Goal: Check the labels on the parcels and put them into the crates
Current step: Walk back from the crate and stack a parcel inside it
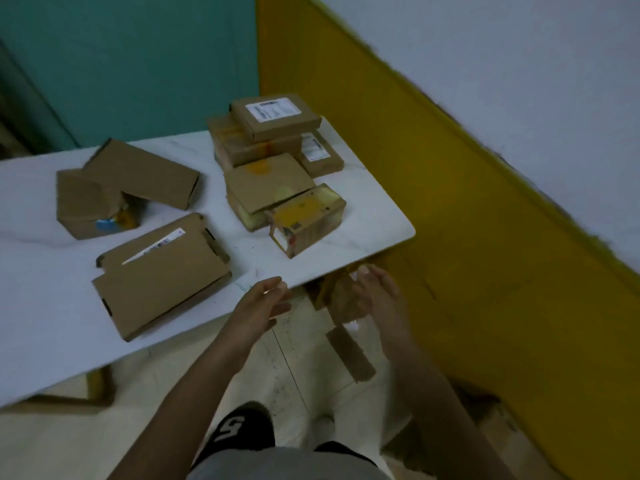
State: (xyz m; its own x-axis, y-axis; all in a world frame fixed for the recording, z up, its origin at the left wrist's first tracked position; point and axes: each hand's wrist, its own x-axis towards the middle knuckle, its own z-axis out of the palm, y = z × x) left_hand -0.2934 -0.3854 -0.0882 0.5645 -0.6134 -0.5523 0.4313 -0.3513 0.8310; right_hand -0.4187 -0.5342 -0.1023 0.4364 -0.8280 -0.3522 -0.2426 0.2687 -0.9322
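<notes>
Head view: I'm reaching both hands, left (265,299) and right (375,292), fingers spread and empty, toward parcels (308,220) awaiting label checks.

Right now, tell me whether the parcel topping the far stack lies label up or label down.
Label up. The top parcel lies flat on the stack, its white label facing the camera.

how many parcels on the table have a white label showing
3. One tops the far stack, one sits lower at that stack's right, and one is the flat box nearest the left hand. Other parcels may carry labels on hidden faces.
</notes>
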